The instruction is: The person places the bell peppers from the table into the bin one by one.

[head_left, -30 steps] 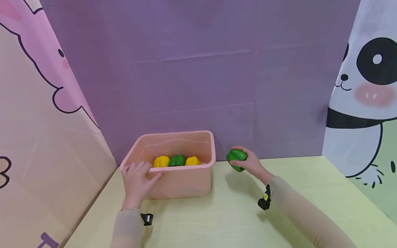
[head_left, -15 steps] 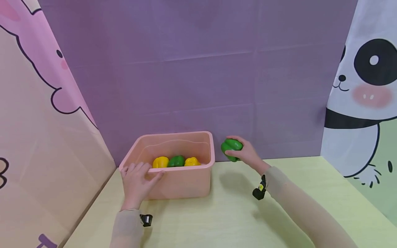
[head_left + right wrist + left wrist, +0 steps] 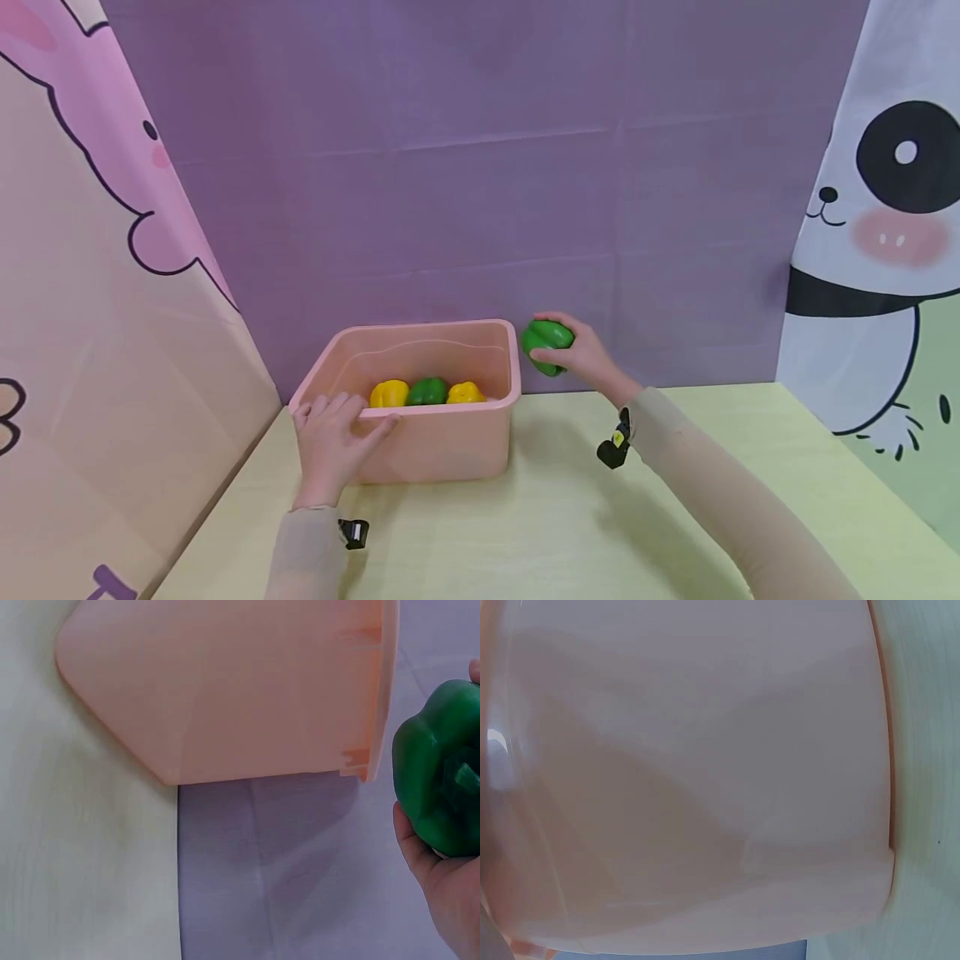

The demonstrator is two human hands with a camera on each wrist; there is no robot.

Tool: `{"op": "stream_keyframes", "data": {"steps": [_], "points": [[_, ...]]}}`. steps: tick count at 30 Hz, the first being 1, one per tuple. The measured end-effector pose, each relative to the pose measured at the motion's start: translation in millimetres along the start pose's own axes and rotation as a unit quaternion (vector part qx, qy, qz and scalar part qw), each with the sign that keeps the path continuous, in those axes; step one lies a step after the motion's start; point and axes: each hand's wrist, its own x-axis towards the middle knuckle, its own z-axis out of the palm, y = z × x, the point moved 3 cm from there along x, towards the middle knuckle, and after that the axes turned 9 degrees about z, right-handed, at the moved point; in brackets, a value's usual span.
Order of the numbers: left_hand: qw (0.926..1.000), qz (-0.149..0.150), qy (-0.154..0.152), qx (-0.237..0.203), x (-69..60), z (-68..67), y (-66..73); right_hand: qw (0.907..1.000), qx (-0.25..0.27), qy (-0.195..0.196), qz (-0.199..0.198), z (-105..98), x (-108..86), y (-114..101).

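In the head view, a pink plastic bin (image 3: 450, 446) stands on the table against the backdrop. My left hand (image 3: 330, 442) grips its near rim at the left corner, fingers over the edge and thumb along the outer wall. Inside lie a yellow bell pepper (image 3: 389, 393), a green bell pepper (image 3: 428, 391) and a second yellow one, their lower parts hidden by the front wall. My right hand (image 3: 588, 358) holds another green bell pepper (image 3: 546, 342) in the air, just right of the bin's right rim. The right wrist view shows this pepper's stem end.
The pale wooden table (image 3: 547, 533) extends in front of the bin and to its right. A purple backdrop (image 3: 487, 192) rises directly behind. Printed side panels with a pink animal (image 3: 112, 133) and a panda (image 3: 862, 350) flank the table.
The right hand has risen and moved left with the green bell pepper, from above the table to beside the bin's rim. The left hand and bin have stayed put.
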Motion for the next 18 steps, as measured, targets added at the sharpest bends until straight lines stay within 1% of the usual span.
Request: {"op": "stream_keyframes", "data": {"steps": [6,10,18], "points": [[1.0000,0.000,0.004,-0.001,-0.2,-1.0,0.5,0.9999,0.007,-0.009,0.004,5,6.0,-10],[1.0000,0.001,0.006,-0.001,0.0,-1.3,0.4,0.9999,-0.003,-0.014,0.005,8,9.3,-15],[0.9999,0.004,0.011,-0.004,-0.2,-0.5,1.1,0.9997,-0.008,-0.017,-0.018,16,15.7,-26]]}}
